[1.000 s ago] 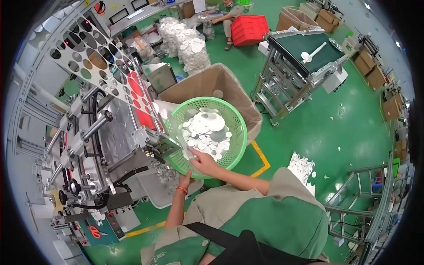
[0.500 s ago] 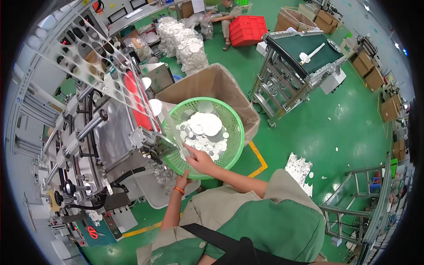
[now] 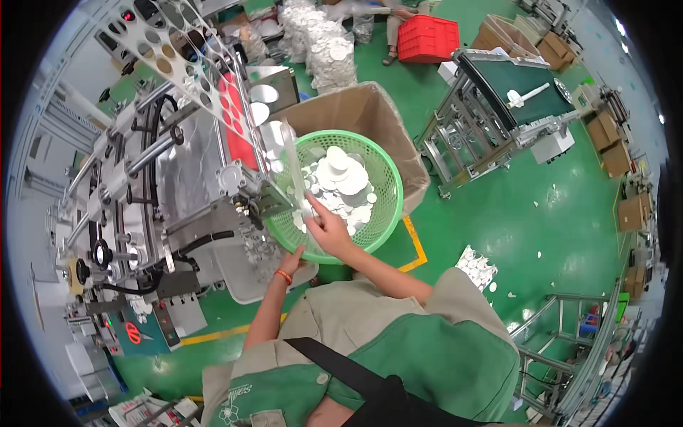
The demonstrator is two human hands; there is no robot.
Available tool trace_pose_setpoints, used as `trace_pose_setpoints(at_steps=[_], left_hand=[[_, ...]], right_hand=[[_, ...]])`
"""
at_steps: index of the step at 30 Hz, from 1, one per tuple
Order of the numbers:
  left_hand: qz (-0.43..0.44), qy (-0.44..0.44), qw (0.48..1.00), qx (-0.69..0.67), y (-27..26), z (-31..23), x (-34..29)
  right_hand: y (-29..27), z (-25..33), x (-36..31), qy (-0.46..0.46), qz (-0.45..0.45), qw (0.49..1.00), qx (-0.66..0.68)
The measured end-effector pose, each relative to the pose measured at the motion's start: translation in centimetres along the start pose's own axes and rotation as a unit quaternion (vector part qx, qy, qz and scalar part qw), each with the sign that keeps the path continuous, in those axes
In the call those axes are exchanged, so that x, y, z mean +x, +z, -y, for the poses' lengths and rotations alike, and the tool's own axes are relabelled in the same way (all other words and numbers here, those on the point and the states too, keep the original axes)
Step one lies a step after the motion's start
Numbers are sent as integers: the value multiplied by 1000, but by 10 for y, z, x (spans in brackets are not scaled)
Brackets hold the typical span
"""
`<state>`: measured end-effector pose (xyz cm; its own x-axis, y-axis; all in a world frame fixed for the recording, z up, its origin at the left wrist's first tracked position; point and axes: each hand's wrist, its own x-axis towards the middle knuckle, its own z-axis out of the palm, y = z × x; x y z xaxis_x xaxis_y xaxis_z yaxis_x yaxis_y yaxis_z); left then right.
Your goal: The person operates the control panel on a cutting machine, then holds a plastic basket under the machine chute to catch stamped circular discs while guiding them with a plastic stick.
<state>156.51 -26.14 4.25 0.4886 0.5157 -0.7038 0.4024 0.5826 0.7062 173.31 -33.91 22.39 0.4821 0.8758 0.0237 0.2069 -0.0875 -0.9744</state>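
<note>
A round green mesh basket holds several white round discs. My right hand is over the basket's near side and grips a long clear plastic strip that rises toward the machine. My left hand, with an orange wristband, touches the basket's near rim from below. Whether it grips the rim I cannot tell.
A metal punching machine with a perforated sheet stands at the left. An open cardboard box sits behind the basket. A conveyor frame stands at the right, a red crate and bags of discs at the back. The floor is green.
The view has shifted a little. My right hand stays on the strip over the basket; my left hand stays under the rim.
</note>
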Motion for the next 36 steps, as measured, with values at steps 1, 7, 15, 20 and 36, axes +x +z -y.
trace_pose_setpoints(at_steps=[1, 7, 15, 20, 36], left_hand=[[18, -3, 1000, -5, -1, -1, -1], [0, 6, 1000, -21, 3, -7, -13], [-8, 38, 999, -37, 6, -3, -10], [9, 19, 1000, 3, 3, -4, -8], [-11, 38, 999, 12, 3, 2, -1]], right_hand=[[0, 6, 5, 4, 6, 1000, -1], [22, -44, -3, 11, 61, 998, -27], [-3, 28, 8, -19, 14, 998, 52], [14, -31, -1, -15, 71, 997, -24], [6, -40, -3, 34, 89, 994, -49]])
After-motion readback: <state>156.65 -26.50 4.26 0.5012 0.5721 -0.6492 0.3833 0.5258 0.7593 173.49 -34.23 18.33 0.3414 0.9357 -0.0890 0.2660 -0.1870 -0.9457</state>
